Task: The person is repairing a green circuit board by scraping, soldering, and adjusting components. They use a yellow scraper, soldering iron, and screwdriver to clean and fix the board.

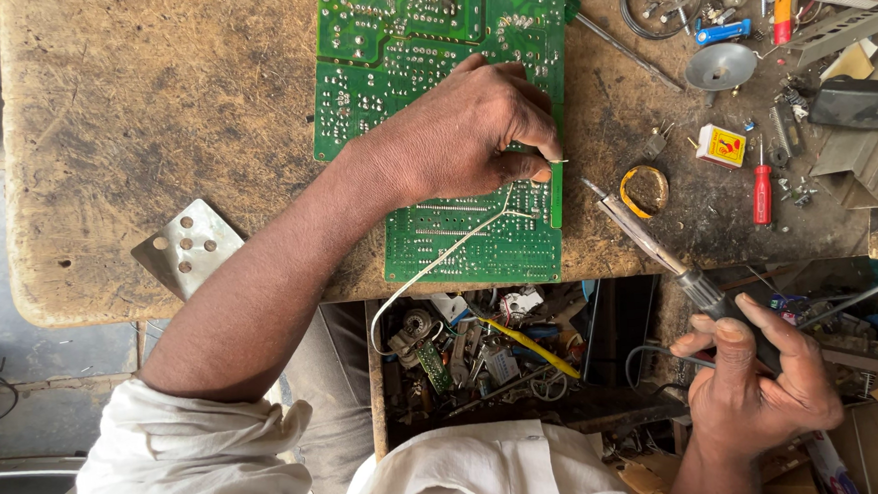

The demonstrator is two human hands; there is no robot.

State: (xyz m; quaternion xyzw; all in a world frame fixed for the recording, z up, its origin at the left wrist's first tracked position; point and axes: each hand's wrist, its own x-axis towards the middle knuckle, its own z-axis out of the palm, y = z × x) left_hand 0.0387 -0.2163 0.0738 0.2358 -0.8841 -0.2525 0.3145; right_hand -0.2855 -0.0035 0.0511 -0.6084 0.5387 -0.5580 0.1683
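A large green circuit board (419, 48) lies solder side up on a worn wooden table (152, 122). My left hand (463, 130) rests on the board near its right edge and pinches a thin grey solder wire (440, 257) that curves down past the table's front edge. My right hand (756, 381) grips the dark handle of a soldering iron (649, 241). The iron's tip points up and left, just right of the board and close to my left fingers.
A perforated metal plate (187, 245) overhangs the table's left front. At the right lie a red screwdriver (763, 192), a yellow tape ring (646, 188), a small yellow box (721, 146), a metal dish (720, 65) and scattered parts. An open drawer (485, 355) of clutter sits below.
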